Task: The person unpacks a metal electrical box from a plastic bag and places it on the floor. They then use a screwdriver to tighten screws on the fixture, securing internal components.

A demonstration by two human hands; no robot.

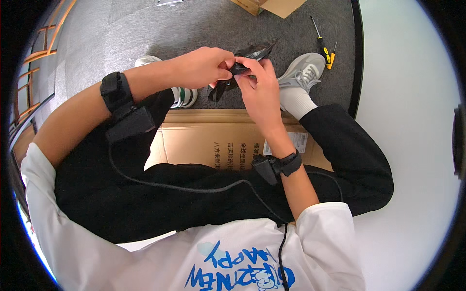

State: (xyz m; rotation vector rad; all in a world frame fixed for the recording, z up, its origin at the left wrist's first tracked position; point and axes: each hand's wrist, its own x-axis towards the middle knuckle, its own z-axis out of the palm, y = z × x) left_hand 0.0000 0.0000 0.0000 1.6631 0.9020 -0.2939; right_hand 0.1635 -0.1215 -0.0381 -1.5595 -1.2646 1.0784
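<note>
A crumpled piece of shiny black plastic, like a small bag (pixel 256 51), is held up between my two hands over the dark carpet. My left hand (pixel 209 67) reaches across from the left, its thumb and fingers pinched on the near side of the plastic. From below, my right hand (pixel 261 92) grips the plastic too, thumb and fingertips closed close beside the left ones. One loose end hangs under the fingers, and another sticks out to the upper right. Whether anything lies inside the plastic is hidden.
A cardboard box (pixel 189 138) lies between my legs. Near my right shoe (pixel 306 70) are a long yellow-and-black screwdriver (pixel 324 52) and a smaller yellow one (pixel 332 60). An open carton (pixel 284 6) stands at the far edge, wooden frames (pixel 42 52) at far left. A cable (pixel 194 189) crosses my lap.
</note>
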